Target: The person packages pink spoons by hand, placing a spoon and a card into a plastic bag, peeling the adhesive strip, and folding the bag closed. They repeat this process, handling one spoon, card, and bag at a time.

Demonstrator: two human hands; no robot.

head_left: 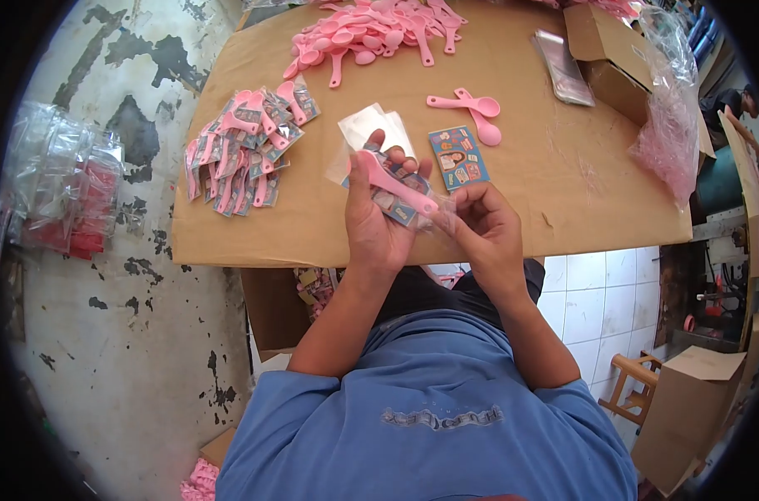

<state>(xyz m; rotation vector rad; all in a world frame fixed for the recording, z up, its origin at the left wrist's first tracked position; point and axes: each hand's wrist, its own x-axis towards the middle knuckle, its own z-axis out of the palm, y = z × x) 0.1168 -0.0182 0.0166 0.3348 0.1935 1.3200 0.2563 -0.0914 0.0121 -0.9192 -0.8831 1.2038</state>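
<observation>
A pink spoon (404, 189) in a clear plastic bag with a printed blue card lies across my left hand (378, 219), whose fingers curl around it. My right hand (485, 227) pinches the bag's edge near the spoon's handle end. Behind my left hand are white sheets or bags (371, 123). Just beyond my right hand lies a flat blue printed card (459, 157). Two loose pink spoons (473, 107) cross each other past that card. To the left is a pile of bagged pink spoons with cards (244, 149).
Loose pink spoons (367, 35) are heaped at the far edge of the brown-covered table (597, 200). At the right are a stack of clear bags (563, 68), an open cardboard box (612, 65) and bubble wrap (667, 150). Another person (734, 104) is at the far right.
</observation>
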